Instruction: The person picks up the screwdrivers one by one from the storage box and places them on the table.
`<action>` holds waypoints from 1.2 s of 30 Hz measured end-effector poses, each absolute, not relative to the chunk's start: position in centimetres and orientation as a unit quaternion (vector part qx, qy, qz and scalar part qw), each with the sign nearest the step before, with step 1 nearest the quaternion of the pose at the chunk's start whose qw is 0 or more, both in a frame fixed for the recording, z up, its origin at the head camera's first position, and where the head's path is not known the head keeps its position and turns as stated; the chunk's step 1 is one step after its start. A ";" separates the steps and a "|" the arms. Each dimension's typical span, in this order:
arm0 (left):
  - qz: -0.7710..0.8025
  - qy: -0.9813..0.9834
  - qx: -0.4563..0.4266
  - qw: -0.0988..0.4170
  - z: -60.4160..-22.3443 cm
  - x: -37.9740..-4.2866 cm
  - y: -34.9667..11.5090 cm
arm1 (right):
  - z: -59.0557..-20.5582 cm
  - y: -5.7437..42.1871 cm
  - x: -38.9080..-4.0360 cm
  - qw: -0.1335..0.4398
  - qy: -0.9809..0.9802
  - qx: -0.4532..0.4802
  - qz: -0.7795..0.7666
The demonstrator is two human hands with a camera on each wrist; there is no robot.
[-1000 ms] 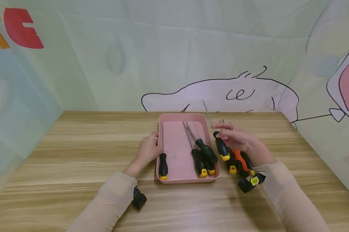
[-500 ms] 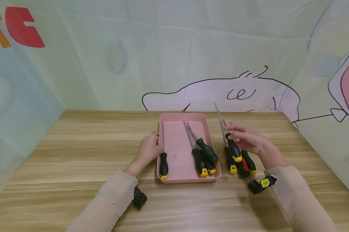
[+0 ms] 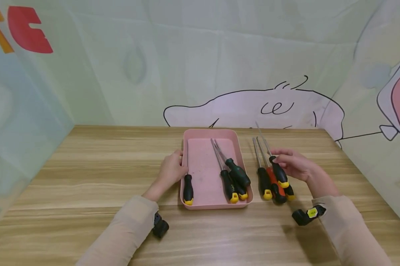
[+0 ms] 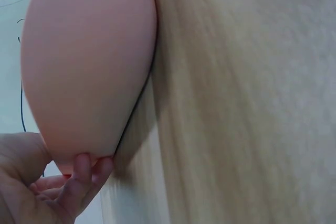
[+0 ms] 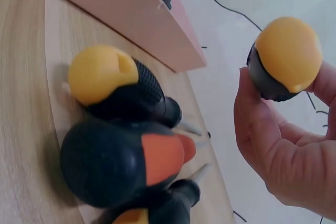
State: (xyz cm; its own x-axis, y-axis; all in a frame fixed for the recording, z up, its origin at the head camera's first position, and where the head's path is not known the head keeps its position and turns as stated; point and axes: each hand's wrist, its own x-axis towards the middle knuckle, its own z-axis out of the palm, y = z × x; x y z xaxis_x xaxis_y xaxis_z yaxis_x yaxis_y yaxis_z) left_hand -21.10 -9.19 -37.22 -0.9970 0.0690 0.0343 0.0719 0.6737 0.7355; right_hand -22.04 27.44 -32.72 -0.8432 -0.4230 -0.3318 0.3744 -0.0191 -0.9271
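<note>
My left hand (image 3: 170, 170) grips the left wall of a pink tray (image 3: 216, 207), thumb at the rim and fingers on the outer side (image 4: 89, 66). Inside the tray one black-and-yellow screwdriver (image 3: 188, 192) lies along the left wall. Several more, among them a dark green-handled screwdriver (image 3: 238, 173), cluster at its right side. My right hand (image 3: 296, 166) pinches another black-and-yellow screwdriver (image 3: 279, 174) near the top of its handle, shaft pointing away. It is raised over a group on the table: a black-and-yellow screwdriver (image 5: 115, 82), an orange-and-black one (image 5: 115, 163), and a partly hidden black-and-yellow one (image 5: 178, 203).
The wooden table (image 3: 103, 166) extends to both sides and toward the front. A printed cloth backdrop (image 3: 186, 66) rises behind its far edge. Small black cameras (image 3: 160, 226) are strapped at both wrists.
My right hand has moved right with the screwdriver, from beside the tray's right wall to over the right part of the group. My left hand and the tray stay in place.
</note>
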 end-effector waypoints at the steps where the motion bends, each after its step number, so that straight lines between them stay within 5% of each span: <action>1: -0.402 -0.915 -0.040 0.002 -37.2 -21.1 -9.2 | -32.9 27.6 -22.1 0.281 0.639 -0.022 -0.716; 36: -0.391 -0.920 -0.037 0.012 -37.2 -21.2 -9.1 | -35.6 32.3 -21.8 0.263 0.663 0.048 -0.699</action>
State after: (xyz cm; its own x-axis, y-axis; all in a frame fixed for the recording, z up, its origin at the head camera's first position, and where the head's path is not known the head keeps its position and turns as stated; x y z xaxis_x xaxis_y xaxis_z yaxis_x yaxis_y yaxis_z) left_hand -21.18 -9.10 -37.16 -0.9969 0.0586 0.0518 0.0780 0.6914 0.7183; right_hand -21.76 32.29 -35.63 -0.8570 -0.3037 -0.4162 0.4318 0.0174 -0.9018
